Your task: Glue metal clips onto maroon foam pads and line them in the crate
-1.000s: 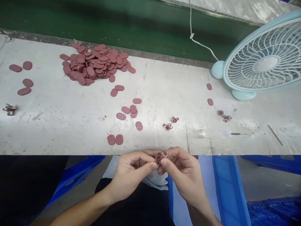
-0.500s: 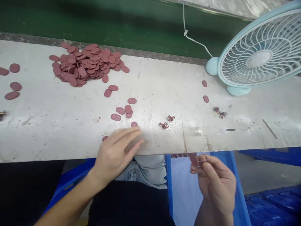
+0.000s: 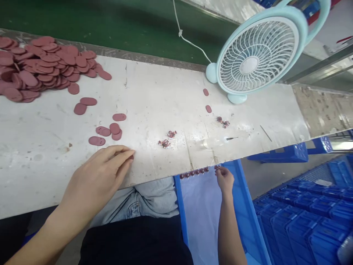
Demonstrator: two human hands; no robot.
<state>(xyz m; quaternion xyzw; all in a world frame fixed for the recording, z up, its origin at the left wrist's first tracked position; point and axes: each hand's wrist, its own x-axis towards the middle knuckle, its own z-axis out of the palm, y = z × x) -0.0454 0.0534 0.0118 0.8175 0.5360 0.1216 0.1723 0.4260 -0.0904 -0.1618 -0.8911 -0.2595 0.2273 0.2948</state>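
Note:
My left hand [image 3: 100, 175] rests over the front of the worktable with its fingertips pinched together. A sliver of a reddish-brown oval piece shows at the fingertips; the rest is hidden. Several loose oval pieces [image 3: 119, 117] lie just beyond this hand. My right hand [image 3: 225, 180] is down over a blue crate [image 3: 242, 206], its fingers closed on a small dark-red figure [image 3: 216, 167]. That figure is at the right end of a row of similar small figures [image 3: 194, 172] along the crate's far end, on a pale liner sheet [image 3: 201, 206].
A heap of oval pieces [image 3: 49, 66] lies at the table's back left. Small dark-red figures [image 3: 164, 143] sit mid-table. A clear bottle with a dark tip [image 3: 215, 141] lies farther right. A light-blue fan [image 3: 249, 64] stands behind. Stacked blue crates [image 3: 300, 213] fill the lower right.
My right hand has moved away from me, taking the small figure to the row in the crate. My left fingers have closed at the oval piece near them. The view has swung right.

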